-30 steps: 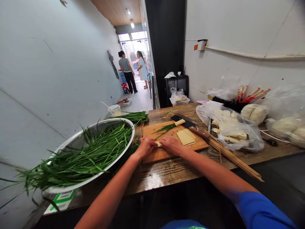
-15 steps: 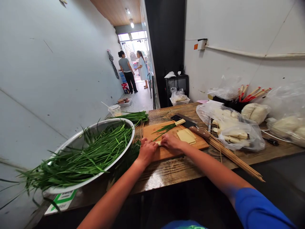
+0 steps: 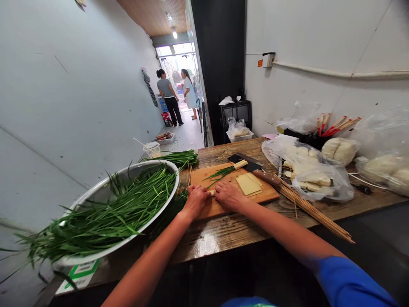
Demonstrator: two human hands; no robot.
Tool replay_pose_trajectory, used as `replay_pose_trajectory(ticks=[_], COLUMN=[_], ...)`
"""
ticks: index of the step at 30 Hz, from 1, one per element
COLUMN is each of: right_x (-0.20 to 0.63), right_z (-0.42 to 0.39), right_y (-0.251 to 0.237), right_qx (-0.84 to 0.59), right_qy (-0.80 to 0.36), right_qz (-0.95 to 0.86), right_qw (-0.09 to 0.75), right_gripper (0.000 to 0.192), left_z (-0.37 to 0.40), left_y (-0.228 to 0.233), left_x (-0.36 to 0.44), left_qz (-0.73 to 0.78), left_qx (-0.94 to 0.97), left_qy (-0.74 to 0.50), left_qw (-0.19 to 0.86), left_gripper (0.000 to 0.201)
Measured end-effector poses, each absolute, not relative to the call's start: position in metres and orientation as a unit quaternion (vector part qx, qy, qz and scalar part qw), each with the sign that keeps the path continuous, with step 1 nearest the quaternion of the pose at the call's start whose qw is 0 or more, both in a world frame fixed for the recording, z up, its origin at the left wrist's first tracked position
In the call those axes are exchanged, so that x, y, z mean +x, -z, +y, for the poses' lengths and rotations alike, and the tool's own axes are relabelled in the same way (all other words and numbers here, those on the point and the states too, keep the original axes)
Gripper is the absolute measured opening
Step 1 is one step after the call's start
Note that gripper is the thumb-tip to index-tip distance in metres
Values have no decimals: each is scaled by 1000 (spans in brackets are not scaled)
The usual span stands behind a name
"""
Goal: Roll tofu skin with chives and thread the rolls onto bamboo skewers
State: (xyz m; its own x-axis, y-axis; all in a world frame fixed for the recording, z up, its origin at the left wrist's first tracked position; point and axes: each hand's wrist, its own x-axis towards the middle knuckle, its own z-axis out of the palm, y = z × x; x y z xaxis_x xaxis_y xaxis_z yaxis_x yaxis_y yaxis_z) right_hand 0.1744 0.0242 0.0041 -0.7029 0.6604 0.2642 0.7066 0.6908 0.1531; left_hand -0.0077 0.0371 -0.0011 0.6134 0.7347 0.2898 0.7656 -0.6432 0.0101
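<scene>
"Roll (image 3: 211, 193) first, please: where is it?"

"On the cutting board (image 3: 211, 208), at the near side, on a wooden worktop (image 3: 207, 241). It is small and pale. The left hand (image 3: 197, 198) curls at its left end, the right hand (image 3: 228, 196) at its right. The fingertips are hidden, so I cannot tell whether either grip is closed or only pressing."

"How much is done?"

"One wrapped bundle (image 3: 240, 164), green stems trailing out, lies farther back by the knife (image 3: 268, 177). It looks finished; the piece between the hands seems partway."

"And left to do?"

"Flat yellow sheets (image 3: 248, 186) lie unrolled at the board's right. Long greens (image 3: 128, 209) heap a big bowl (image 3: 177, 178) at the left, and many thin sticks (image 3: 315, 213) lie at the right, so probably plenty remains."
</scene>
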Motion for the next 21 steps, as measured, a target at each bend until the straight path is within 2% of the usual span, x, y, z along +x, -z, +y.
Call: replay_pose_trajectory(ticks=[9, 16, 21], right_x=[175, 177, 179], right_z=[32, 36, 40], right_y=[-3, -7, -20], right_qx=[-386, -422, -408], right_qy=[96, 71, 63], right_qz=[-913, -900, -910], right_qw=[87, 79, 44], right_gripper=[26, 27, 22], left_z=[23, 48, 61], left_y=[1, -6, -12], left_x=[-6, -11, -13], left_qz=[-424, -396, -394], left_qx=[-885, -906, -909], left_qy=[165, 145, 135], left_qw=[97, 27, -16], left_gripper=[17, 25, 26])
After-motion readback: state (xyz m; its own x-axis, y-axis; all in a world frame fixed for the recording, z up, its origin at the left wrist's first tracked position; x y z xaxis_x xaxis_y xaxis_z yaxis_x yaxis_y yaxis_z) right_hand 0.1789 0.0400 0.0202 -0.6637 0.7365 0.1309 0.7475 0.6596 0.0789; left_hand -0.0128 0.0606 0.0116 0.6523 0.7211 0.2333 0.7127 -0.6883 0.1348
